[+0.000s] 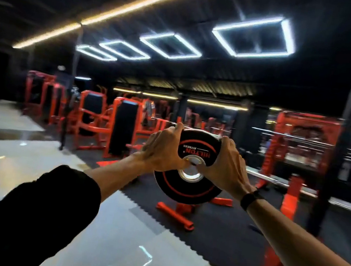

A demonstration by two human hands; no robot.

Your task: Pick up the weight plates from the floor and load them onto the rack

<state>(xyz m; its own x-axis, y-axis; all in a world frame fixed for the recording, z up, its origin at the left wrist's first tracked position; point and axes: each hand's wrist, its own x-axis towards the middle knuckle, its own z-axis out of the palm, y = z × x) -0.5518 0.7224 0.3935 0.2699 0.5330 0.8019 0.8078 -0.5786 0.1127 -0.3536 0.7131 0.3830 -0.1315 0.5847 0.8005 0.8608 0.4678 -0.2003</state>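
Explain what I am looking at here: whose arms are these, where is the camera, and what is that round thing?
There is no robot here. One wide-angle camera, worn on a person's head, looks forward, so the two arms reaching out are the wearer's own. Both hands grip a round black weight plate with red rings and a shiny metal centre hole, held up in the air. The left hand curls over its left edge; the right hand, with a dark band on the wrist, curls over its right edge. Behind it stand blurred orange gym machines on dark rubber floor mats; nearer lies glossy pale flooring. Square ceiling lights glow above.
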